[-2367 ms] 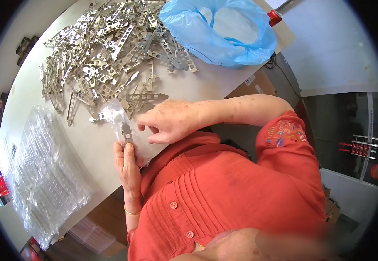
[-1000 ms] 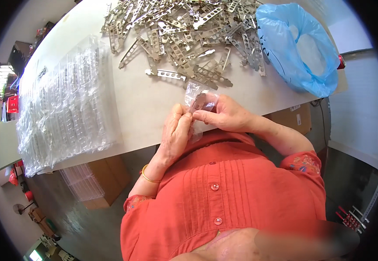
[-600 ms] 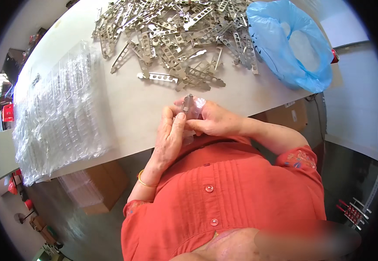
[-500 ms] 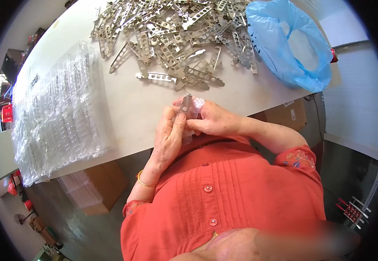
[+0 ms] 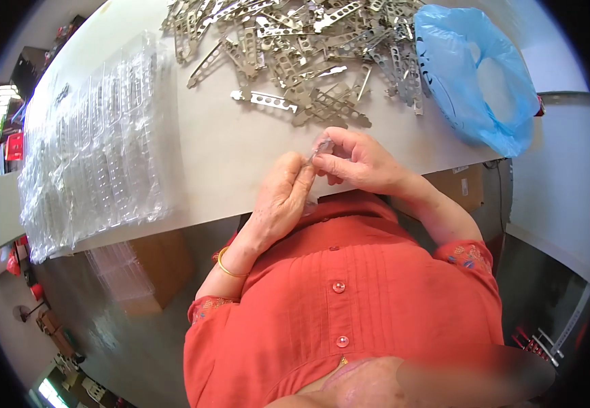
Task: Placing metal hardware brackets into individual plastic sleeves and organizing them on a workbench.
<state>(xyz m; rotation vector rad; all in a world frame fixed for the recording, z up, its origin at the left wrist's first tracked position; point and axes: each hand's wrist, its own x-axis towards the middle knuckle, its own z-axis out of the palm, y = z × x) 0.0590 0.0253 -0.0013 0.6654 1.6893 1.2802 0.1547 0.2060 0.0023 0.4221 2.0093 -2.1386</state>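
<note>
In front of my body, near the table's edge, my two hands meet. My left hand (image 5: 281, 196) is closed, thumb and fingers pinching a small metal bracket (image 5: 310, 160), seen nearly edge-on and mostly hidden by the fingers. With thumb and index finger my right hand (image 5: 364, 163) pinches a crumpled bit of clear plastic film (image 5: 324, 146) at the bracket's upper end. More clear plastic (image 5: 309, 204) shows below my left hand. Beyond my hands lies a large heap of flat metal brackets (image 5: 339, 102) with round holes.
Stacked clear plastic trays (image 5: 98, 149), partly wrapped in film, cover the left of the white table (image 5: 206, 153). A blue plastic bag (image 5: 444, 81) stands open at the right. Below the table are a cardboard box (image 5: 162, 268) and another carton (image 5: 455, 190).
The bracket has turned from showing its holed face to nearly edge-on. My right fingers have risen to its upper end and pinch the film there. The view has shifted slightly.
</note>
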